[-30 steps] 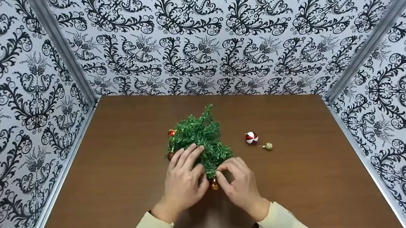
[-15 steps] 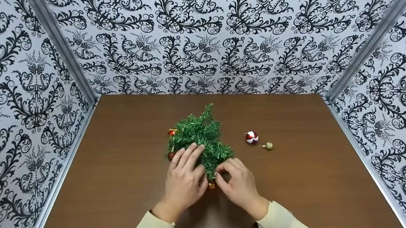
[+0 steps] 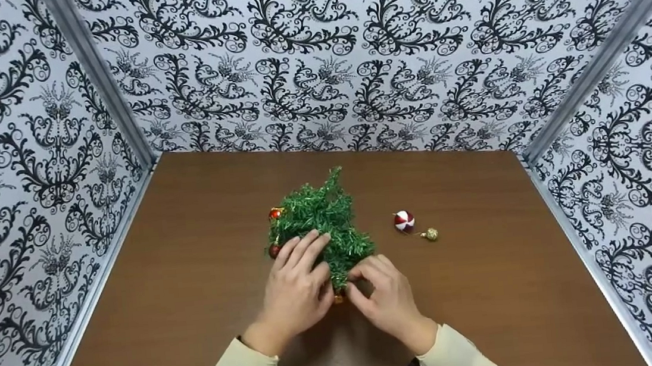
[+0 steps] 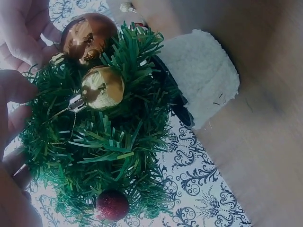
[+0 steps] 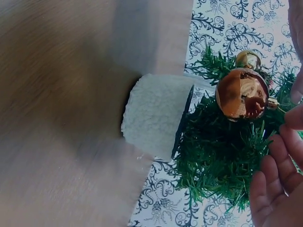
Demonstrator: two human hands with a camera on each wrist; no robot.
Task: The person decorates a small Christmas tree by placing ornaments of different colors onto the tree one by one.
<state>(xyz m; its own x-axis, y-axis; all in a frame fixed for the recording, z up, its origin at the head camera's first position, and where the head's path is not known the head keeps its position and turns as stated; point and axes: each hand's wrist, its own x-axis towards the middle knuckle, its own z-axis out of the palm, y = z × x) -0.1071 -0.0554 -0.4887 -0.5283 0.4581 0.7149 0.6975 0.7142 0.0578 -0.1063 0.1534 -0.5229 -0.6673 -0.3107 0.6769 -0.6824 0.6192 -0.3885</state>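
A small green tinsel Christmas tree (image 3: 317, 214) stands mid-table, on a rough white base (image 5: 156, 113) seen in both wrist views. My left hand (image 3: 294, 285) lies along its left side, several fingers stretched over the branches, index finger and thumb gripping the greenery. My right hand (image 3: 388, 296) pinches the thin hanging loop of a shiny copper bauble (image 5: 241, 94) at the near branch. That bauble is mostly hidden in the head view. Beside it in the left wrist view hangs a gold bauble (image 4: 104, 87), with a dark red glittery bauble (image 4: 112, 205) lower in that picture.
To the right of the tree, a red-and-white bauble (image 3: 404, 221) and a small gold bauble (image 3: 431, 234) lie on the brown table (image 3: 491, 286). Black-and-white patterned walls (image 3: 314, 58) enclose the back and both sides.
The copper bauble has sunk lower behind the near branch, with less of it showing in the head view. Both hands stay nearly in place, the right fingertips shifting slightly.
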